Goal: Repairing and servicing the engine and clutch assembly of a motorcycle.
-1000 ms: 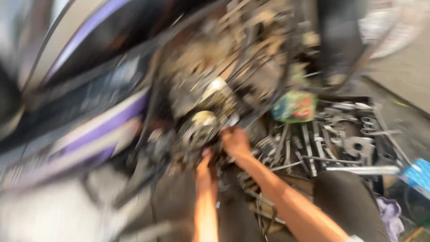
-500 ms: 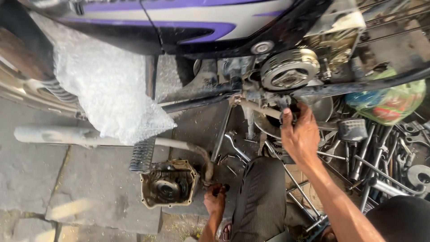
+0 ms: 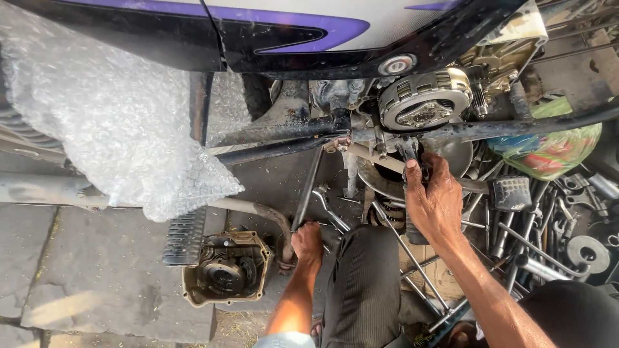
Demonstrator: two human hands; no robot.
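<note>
left hand (image 3: 307,243): low by the knee, fingers curled round the lower end of a long dark bar (image 3: 307,188); fingertips hidden under the hand, so how tight it grips I can't tell.
right hand (image 3: 433,201): up under the engine, fingers clenched on a small dark part (image 3: 412,149) just below the clutch assembly (image 3: 424,98); thumb along its left side.
bar: slants up from the left hand toward the frame tube (image 3: 284,132), upper end meets the frame near the engine.
clutch assembly: round, grey metal, exposed, cover off; sits right above the right hand.
engine cover (image 3: 225,269): on the paving left of the left hand, open side up, brassy rim, dark inside; near the hand, not touching.
footrest (image 3: 184,235): ribbed grey plate, just left of and touching the cover's upper corner.
exhaust pipe (image 3: 258,209): rusty, curves down to the left hand's right side.
room to move: tight at the right hand, boxed by frame tube above and spanners (image 3: 516,238) strewn to the right; more open paving (image 3: 77,270) to the lower left.
packages: bubble wrap (image 3: 109,122), clear, draped over the left of the bike, lower edge hangs near the footrest; green plastic bag (image 3: 548,148) with red patches, crumpled, right of the engine above the tools.
bodywork (image 3: 290,32): black and white panel with purple stripe along the top edge.
</note>
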